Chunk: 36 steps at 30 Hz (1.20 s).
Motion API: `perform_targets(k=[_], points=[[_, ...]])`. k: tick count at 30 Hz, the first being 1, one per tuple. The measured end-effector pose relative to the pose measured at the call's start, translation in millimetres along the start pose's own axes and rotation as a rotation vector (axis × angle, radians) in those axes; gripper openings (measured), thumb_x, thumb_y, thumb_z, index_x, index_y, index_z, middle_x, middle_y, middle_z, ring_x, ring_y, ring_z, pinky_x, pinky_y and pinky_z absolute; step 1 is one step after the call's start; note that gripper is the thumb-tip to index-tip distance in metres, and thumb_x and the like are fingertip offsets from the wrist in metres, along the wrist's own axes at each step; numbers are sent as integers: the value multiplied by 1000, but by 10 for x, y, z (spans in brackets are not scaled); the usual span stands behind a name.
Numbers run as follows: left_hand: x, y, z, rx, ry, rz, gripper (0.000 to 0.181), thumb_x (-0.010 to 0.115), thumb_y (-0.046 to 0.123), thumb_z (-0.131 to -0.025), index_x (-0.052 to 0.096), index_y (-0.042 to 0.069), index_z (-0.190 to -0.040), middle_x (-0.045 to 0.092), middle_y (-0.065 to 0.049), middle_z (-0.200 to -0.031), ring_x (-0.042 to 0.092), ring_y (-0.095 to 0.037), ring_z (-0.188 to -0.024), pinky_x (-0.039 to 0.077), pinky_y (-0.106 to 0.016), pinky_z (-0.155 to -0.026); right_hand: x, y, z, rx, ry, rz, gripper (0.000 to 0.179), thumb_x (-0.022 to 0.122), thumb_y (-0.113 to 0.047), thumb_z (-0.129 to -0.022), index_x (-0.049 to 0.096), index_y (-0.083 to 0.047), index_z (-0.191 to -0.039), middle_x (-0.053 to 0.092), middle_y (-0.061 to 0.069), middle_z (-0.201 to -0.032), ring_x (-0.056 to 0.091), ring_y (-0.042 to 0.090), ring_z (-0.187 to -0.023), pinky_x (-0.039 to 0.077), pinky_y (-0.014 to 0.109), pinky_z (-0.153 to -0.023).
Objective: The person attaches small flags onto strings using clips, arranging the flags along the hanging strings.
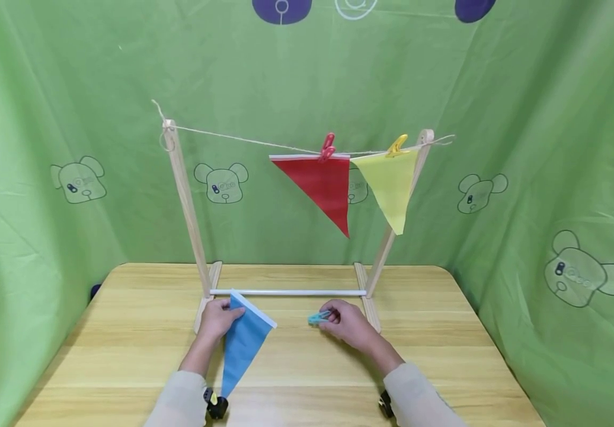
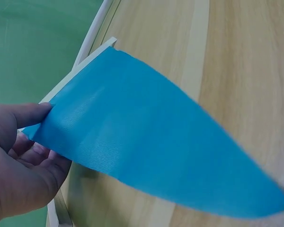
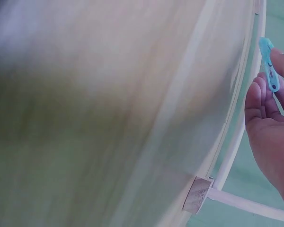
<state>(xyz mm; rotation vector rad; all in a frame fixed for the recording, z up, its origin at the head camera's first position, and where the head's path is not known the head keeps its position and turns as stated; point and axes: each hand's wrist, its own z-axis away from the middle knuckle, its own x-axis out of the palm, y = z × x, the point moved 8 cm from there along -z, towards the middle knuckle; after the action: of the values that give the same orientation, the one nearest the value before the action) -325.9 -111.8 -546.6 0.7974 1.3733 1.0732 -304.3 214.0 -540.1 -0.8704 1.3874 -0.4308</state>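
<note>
My left hand (image 1: 218, 320) pinches a blue triangular pennant (image 1: 245, 338) near one end of its white top band, thumb in front. The pennant's tip hangs down toward the left wrist. In the left wrist view, the thumb lies on the blue cloth (image 2: 132, 127) and the other fingers curl behind it. My right hand (image 1: 351, 325) holds a light-blue clothespin (image 1: 319, 318) between thumb and fingers, above the table. The right wrist view shows the clothespin (image 3: 270, 65) along the fingertips. Pennant and clothespin are apart.
Behind the hands stands a wooden frame with a left post (image 1: 186, 201), a right post and a white bottom bar (image 1: 291, 292). A string (image 1: 232, 137) spans the posts. Red (image 1: 328, 187) and yellow (image 1: 392, 178) pennants hang from it by a red clothespin (image 1: 327, 146) and a yellow clothespin (image 1: 397, 145).
</note>
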Motion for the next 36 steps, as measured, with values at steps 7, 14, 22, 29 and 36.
perform_targets(k=[7, 14, 22, 29, 36], points=[[5, 4, -5, -15, -12, 41, 17, 75, 6, -89, 73, -8, -100, 69, -10, -86, 57, -21, -82, 48, -28, -69, -89, 20, 26, 37, 63, -60, 24, 82, -11, -87, 70, -8, -107, 64, 1, -90, 59, 13, -81, 56, 21, -69], [23, 15, -10, 18, -28, 71, 17, 74, 9, -93, 72, -8, -97, 66, -7, -85, 54, -17, -79, 47, -27, -68, -165, 14, 65, 22, 123, -88, 27, 83, -6, -86, 69, -6, -108, 65, 3, -92, 60, 14, -82, 57, 21, -71], [21, 59, 1, 67, -36, 94, 17, 75, 7, -92, 66, -6, -84, 57, -1, -74, 50, -12, -70, 44, -24, -61, -264, -41, 75, 37, 175, -98, 28, 83, -3, -84, 70, -7, -108, 66, 2, -91, 62, 13, -83, 58, 20, -74], [13, 155, 14, 104, -37, 137, 36, 74, 8, -94, 49, 6, -68, 45, 4, -65, 42, -11, -62, 35, -22, -53, -328, -135, 86, 10, 192, -123, 29, 84, -6, -85, 71, -6, -110, 68, 4, -93, 63, 12, -83, 59, 21, -74], [-15, 246, 19, 96, -45, 178, 29, 73, 9, -95, 57, 1, -72, 45, 4, -66, 42, -12, -66, 35, -23, -55, -387, -220, 108, 5, 197, -122, 29, 83, -7, -85, 71, -6, -111, 68, 4, -92, 63, 15, -84, 58, 22, -76]])
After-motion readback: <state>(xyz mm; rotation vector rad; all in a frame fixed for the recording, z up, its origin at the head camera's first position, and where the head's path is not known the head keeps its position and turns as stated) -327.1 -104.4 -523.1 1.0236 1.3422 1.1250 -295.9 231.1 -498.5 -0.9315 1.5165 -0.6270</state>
